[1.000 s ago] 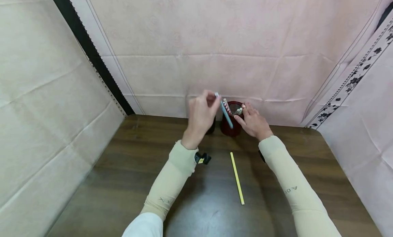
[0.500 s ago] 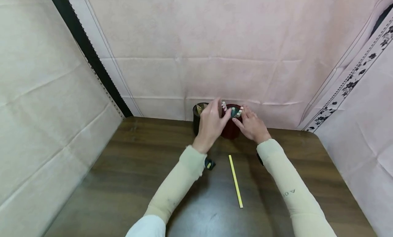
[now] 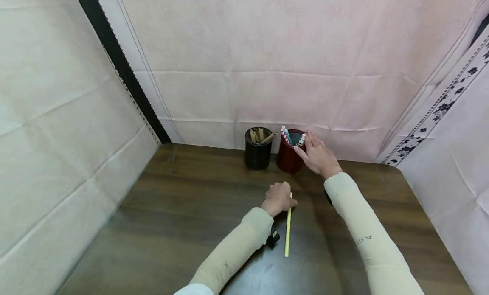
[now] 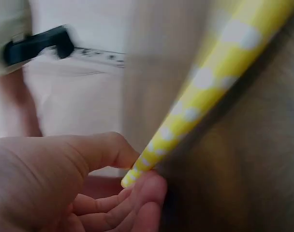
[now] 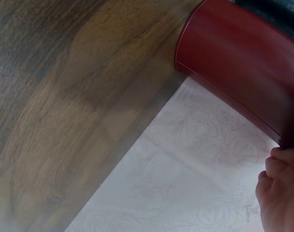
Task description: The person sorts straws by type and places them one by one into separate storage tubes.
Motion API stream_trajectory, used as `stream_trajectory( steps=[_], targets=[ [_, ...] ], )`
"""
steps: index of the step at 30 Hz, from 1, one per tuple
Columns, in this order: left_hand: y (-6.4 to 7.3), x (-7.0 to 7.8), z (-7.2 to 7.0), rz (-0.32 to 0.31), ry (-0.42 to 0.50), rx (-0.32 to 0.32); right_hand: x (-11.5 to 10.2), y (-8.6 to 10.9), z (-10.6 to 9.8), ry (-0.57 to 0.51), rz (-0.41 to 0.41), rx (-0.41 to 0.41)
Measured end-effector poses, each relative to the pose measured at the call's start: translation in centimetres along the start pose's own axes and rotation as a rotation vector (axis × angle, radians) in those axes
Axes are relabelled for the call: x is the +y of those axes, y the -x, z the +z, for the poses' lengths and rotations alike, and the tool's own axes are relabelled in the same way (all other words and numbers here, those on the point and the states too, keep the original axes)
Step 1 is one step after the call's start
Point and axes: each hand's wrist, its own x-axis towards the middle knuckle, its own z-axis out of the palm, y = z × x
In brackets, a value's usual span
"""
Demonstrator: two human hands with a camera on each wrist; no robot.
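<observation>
A yellow paper straw with white dots (image 3: 288,235) lies lengthwise on the table, and my left hand (image 3: 278,199) pinches its far end. In the left wrist view the thumb and fingertips close around the tip of this straw (image 4: 190,113). At the back stands a dark red cup (image 3: 288,159) containing several patterned paper straws (image 3: 286,135), a blue one among them. My right hand (image 3: 318,157) holds this cup's rim on the right side. The right wrist view shows the red cup's wall (image 5: 243,63) with curled fingers of the right hand (image 5: 285,188) at the rim.
Left of the red cup stands a black cup (image 3: 257,155) with several flat wooden sticks (image 3: 260,136). Both are near the back edge of the wooden table (image 3: 183,227). Pale cloth (image 3: 290,53) hangs behind and at both sides.
My left hand lowered a blue straw into the red cup, let go, then came back toward me and took the yellow straw. The right hand stays at the red cup.
</observation>
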Motion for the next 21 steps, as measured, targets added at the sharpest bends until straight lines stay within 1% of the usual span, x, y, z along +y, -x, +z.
stream_trajectory(
  steps=[1,2,3,4,5,7,8,9,10,11,12,14,15,16,18,20,21],
  targets=[
    [0.3,-0.1,-0.9,0.020,0.038,0.032,0.1,0.1,0.1,0.000,0.001,0.007],
    [0.7,-0.2,-2.1,0.048,0.080,0.086,0.1,0.2,0.2,-0.006,0.000,0.014],
    [1.2,-0.1,-3.7,0.080,0.137,0.157,0.1,0.2,0.2,-0.009,0.000,0.019],
    [1.8,0.0,-5.5,0.129,0.195,0.254,0.1,0.2,0.2,-0.013,-0.002,0.025],
    [2.3,0.2,-7.6,0.197,0.254,0.367,0.0,0.2,0.2,-0.017,-0.004,0.032],
    [3.6,0.8,-11.8,0.335,0.330,0.615,-0.2,0.1,0.2,-0.020,-0.002,0.041],
    [4.0,1.1,-13.7,0.396,0.353,0.725,-0.3,0.1,0.1,-0.017,-0.001,0.040],
    [4.3,1.4,-15.4,0.447,0.364,0.818,-0.4,0.0,0.1,-0.010,0.001,0.038],
    [4.4,1.6,-16.7,0.487,0.355,0.897,-0.5,-0.1,0.2,-0.006,0.002,0.036],
    [4.3,1.8,-17.7,0.512,0.342,0.952,-0.6,-0.2,0.2,-0.002,0.005,0.030],
    [4.1,2.0,-18.3,0.522,0.325,0.990,-0.8,-0.2,0.3,0.005,0.006,0.025],
    [3.2,2.2,-18.7,0.530,0.283,1.015,-0.9,-0.3,0.5,0.013,0.004,0.015],
    [2.5,2.3,-18.5,0.527,0.260,1.008,-1.0,-0.3,0.5,0.014,0.003,0.012],
    [1.8,2.3,-18.1,0.518,0.232,0.988,-1.1,-0.3,0.6,0.014,0.002,0.010],
    [0.1,2.4,-17.0,0.487,0.169,0.921,-1.2,-0.2,0.6,0.014,0.002,0.009],
    [-1.3,2.2,-15.5,0.447,0.119,0.821,-1.1,-0.1,0.5,0.010,0.009,0.002],
    [-1.8,2.0,-14.7,0.428,0.093,0.780,-1.1,-0.1,0.4,0.006,0.013,-0.003]
  ],
)
